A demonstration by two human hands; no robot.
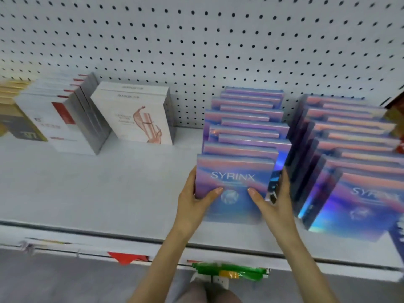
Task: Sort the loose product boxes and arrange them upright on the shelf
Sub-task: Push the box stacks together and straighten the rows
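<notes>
Both grips are on one item. My left grip [192, 200] clasps the left edge of the front SYRINX box [235, 171], thumb across its face. My right grip [273, 202] clasps the right edge the same way.

The box stands upright near the shelf's front edge, right of centre. It heads a row of like boxes [247, 119] running back to the pegboard wall [196, 40]. A second SYRINX row [349, 136] stands just beside it toward the right end, also upright.

Judgement: task well along. Both rows are filed but staggered side to side, so squaring is left. I see no loose boxes.

The shelf [87, 189] is white and matte. White boxes [135, 114] and red-marked boxes [56, 119] stand at back left. A price rail [109, 243] runs along the front edge.
</notes>
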